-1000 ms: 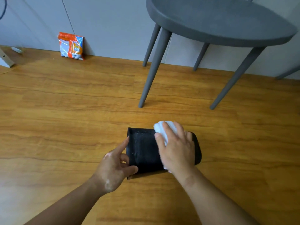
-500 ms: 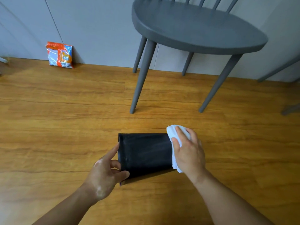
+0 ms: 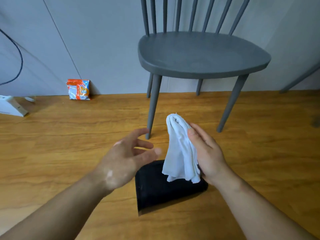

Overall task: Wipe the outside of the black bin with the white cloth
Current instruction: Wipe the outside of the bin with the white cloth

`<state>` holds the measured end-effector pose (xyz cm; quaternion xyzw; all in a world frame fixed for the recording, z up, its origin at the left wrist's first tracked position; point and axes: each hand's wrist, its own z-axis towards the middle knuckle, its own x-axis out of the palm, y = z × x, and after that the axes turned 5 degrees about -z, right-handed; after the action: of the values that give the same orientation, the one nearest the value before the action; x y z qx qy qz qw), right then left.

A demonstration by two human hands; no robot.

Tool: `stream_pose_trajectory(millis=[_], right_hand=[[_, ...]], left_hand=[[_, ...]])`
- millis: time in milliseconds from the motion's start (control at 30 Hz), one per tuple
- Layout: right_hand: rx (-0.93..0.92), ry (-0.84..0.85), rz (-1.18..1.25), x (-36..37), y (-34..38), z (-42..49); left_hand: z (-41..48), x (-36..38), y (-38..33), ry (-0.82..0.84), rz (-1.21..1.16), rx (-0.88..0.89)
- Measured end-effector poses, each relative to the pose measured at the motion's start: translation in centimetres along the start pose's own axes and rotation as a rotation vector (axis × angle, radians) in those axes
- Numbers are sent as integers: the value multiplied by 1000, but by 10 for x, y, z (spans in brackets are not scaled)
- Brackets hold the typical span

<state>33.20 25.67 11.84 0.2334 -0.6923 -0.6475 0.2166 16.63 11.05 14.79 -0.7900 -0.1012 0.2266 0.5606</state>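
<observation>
Raised clear of bin (image 3: pixel 164 193): right hand (image 3: pixel 207 156), cloth (image 3: pixel 180 149).

black bin (image 3: pixel 164 193): upper left corner behind the left hand (image 3: pixel 124 160); upper right part behind the hanging white cloth (image 3: pixel 180 153) and the right hand (image 3: pixel 207 155); which end is open cannot be told.
right hand: only the thumb and back show; the fingers are covered by the cloth.
left hand: fingertips blurred.
forearms: both cut off by the bottom edge.
chair (image 3: pixel 199 52): back spindles cut off by the top edge.
grey leg (image 3: pixel 301 77): cut off by the right edge; what it belongs to cannot be told.
packet (image 3: pixel 78 90): print too small to read.
cable (image 3: pixel 19 66): runs out at the left edge.
white object (image 3: pixel 10 105): cut off by the left edge, unidentifiable.
</observation>
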Motion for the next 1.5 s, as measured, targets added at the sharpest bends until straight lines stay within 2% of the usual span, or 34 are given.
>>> stream_pose_trajectory(millis=[33,100,167,233,333,433,600,700,767,867,967,1067,1167,1367,1500], right_hand=[[12,14,49,6,9,0],[19,49,72,15,23,0],[11,71,54,18,32,1],[39,99,40,14,36,3],[126,280,23,0,42,4],[177,421,-88,-11,48,6],[230,413,-226,-18,57,7],[226,389,-188,-20,60,8],[219,450,-155,-20,64,5],[91,496,-252,-21,59,-3],[-147,496,-722,-27,51,-10],[-309,518,-967,-27,53,-16],[-458,510,-1060,-29,51,-14],[-512,636,-1145,-43,61,-7],[-787,487,-1159,-43,55,-1]], left_hand=[[1,11,-13,113,-66,-21],[2,32,-28,215,-120,-14],[2,43,-33,232,-250,-11],[3,45,-34,219,-285,8],[6,45,-31,180,-322,24],[7,42,-28,222,-403,-8],[13,28,-19,387,-530,-109],[18,23,-12,386,-599,-160],[18,25,-12,368,-597,-149],[16,27,-15,358,-615,-105],[16,19,-19,363,-723,-90],[14,11,-17,448,-813,-66],[11,7,-8,557,-843,-33],[8,-1,4,680,-810,34],[9,1,4,732,-691,120]])
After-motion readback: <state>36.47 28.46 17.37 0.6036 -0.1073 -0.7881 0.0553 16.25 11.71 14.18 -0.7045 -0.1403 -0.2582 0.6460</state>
